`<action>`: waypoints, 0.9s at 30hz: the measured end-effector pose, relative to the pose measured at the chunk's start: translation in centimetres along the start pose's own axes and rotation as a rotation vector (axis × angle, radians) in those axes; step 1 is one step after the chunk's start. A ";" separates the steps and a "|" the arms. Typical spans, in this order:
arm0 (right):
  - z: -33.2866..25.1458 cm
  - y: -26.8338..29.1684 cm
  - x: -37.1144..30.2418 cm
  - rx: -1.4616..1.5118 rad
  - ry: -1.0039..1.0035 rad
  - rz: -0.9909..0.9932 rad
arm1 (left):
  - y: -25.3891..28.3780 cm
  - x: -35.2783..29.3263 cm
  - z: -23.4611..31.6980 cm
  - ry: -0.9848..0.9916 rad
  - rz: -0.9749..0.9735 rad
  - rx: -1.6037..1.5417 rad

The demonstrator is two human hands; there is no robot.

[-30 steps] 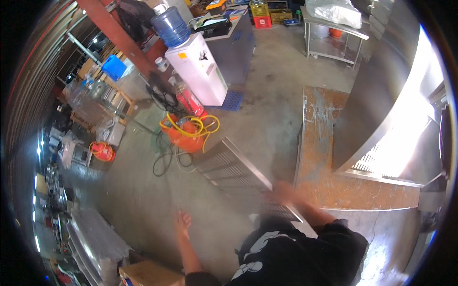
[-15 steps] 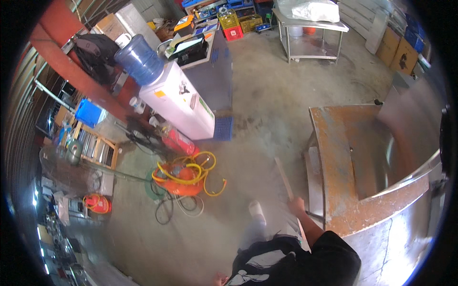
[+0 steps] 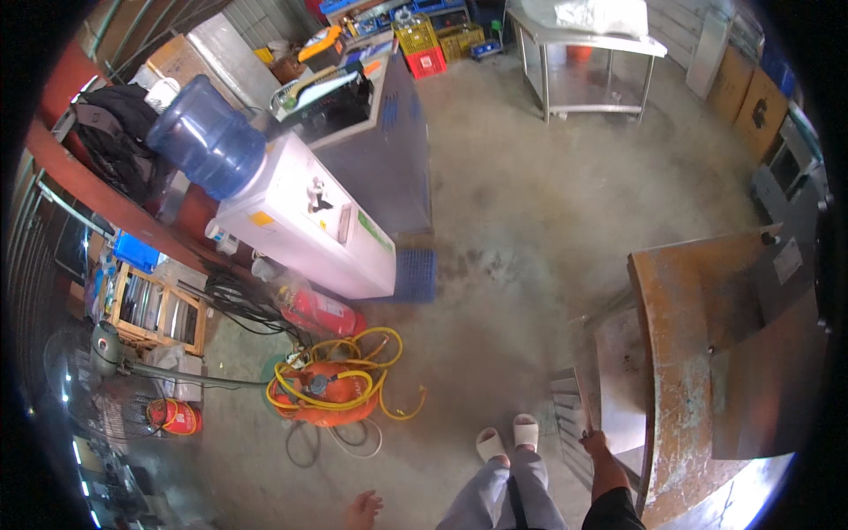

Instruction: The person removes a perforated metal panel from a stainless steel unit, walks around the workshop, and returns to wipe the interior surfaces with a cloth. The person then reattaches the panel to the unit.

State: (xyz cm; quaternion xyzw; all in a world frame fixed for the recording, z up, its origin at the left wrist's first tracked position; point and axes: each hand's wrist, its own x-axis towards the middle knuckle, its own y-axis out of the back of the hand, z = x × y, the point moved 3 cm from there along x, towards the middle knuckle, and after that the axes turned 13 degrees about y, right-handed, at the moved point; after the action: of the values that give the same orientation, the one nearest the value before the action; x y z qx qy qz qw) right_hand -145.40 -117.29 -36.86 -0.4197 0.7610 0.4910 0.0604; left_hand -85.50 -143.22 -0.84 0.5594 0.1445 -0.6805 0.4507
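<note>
My right hand (image 3: 594, 440) grips the edge of a slatted metal panel (image 3: 569, 428), its fingers closed round it. The panel hangs low beside my right leg, close to a worn brown-topped workbench (image 3: 676, 353). Part of the panel is hidden by my hand and forearm. At the lower edge my left hand (image 3: 362, 511) is held out with its fingers apart and nothing in it. Both my feet, in light slippers (image 3: 526, 430), stand on the concrete floor.
A water dispenser (image 3: 309, 221) with a blue bottle stands ahead on the left. Nearer lie a red fire extinguisher (image 3: 320, 311) and an orange cylinder-like object (image 3: 340, 408) wrapped in yellow hose. A standing fan (image 3: 106, 349) is far left; a steel table (image 3: 587, 40) stands at the back.
My view has shifted, and the dispenser and workbench look larger. The panel has turned from edge-on, so its slats show. My left hand shows more fully; both feet are now visible.
</note>
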 end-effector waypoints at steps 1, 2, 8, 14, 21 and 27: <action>0.9 0.0 0.1 0.043 -0.072 -0.060 | -0.6 -0.7 0.1 0.074 -0.112 0.100; 1.9 0.1 0.0 0.024 -0.202 -0.082 | -1.0 -1.1 0.1 0.119 -0.059 0.238; 8.2 3.6 0.0 -0.008 -0.089 -0.127 | -6.8 -0.4 -6.9 0.226 0.060 0.291; 13.2 4.2 -5.4 -0.747 0.559 -0.241 | -7.4 1.3 -12.5 0.229 -0.018 -0.006; 9.3 8.5 -8.2 -0.261 -0.237 -0.201 | -9.7 3.8 -14.9 0.452 -0.009 -0.262; 4.7 8.5 -7.6 -0.329 -0.296 -0.081 | -12.6 3.6 -18.5 0.525 -0.012 -0.179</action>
State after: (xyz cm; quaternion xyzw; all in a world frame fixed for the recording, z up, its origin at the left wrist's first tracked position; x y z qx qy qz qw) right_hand -147.97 -107.73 -29.49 -0.3776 0.6359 0.6620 0.1216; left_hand -83.53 -124.93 -14.05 0.6737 0.3193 -0.4994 0.4412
